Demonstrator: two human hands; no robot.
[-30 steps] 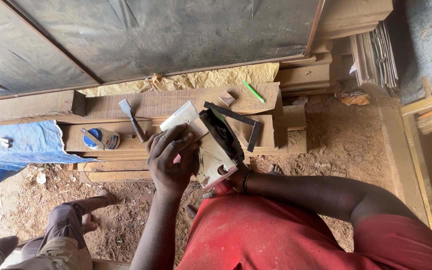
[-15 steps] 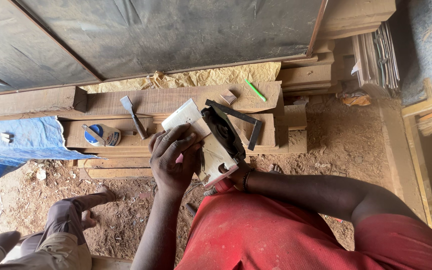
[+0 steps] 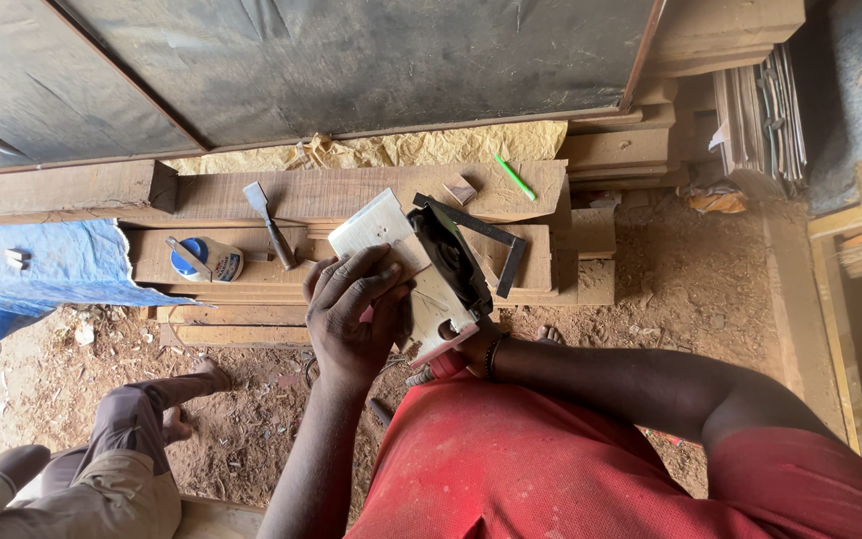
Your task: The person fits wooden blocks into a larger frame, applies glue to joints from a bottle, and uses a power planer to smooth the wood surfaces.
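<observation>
While a dark sheet-metal wall (image 3: pixel 351 70) fills the top of the view, stacked wooden planks (image 3: pixel 351 195) run along its foot over sawdust-strewn ground. A blue tarpaulin (image 3: pixel 42 269) lies at the left beside the planks, and another person's trousered legs (image 3: pixel 132 439) stretch across the dirt below it. Held up in front of the person's red shirt (image 3: pixel 571 469) is a pale wooden block (image 3: pixel 431 304) with a dark sanding pad or tool (image 3: pixel 451 260) against its right face. The left hand (image 3: pixel 351 319) lies spread over the block's near left side, fingers flat and pressing on it. The right hand (image 3: pixel 456 349) is mostly hidden under the block's lower end, closed around it from below. On the planks rest a black square (image 3: pixel 496 240), a chisel (image 3: pixel 269 225), a round blue-and-white tape measure (image 3: pixel 202 260), a small wood offcut (image 3: pixel 461 190) and a green pencil (image 3: pixel 516 178). Stacked sheets (image 3: pixel 760 110) lean at the upper right.
</observation>
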